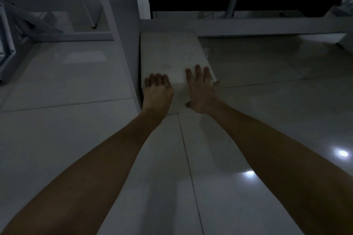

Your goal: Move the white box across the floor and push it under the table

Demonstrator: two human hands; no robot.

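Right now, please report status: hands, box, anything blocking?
Left hand and right hand open, flat on white box. Box partly under table, tight beside table leg. Low crossbar over far end.

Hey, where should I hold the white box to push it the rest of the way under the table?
Push on the near end of the white box, coming from behind it. That end faces you, while the far end already sits below the table's crossbar and the table leg blocks its left side. The left hand and right hand already rest spread on its near top edge.
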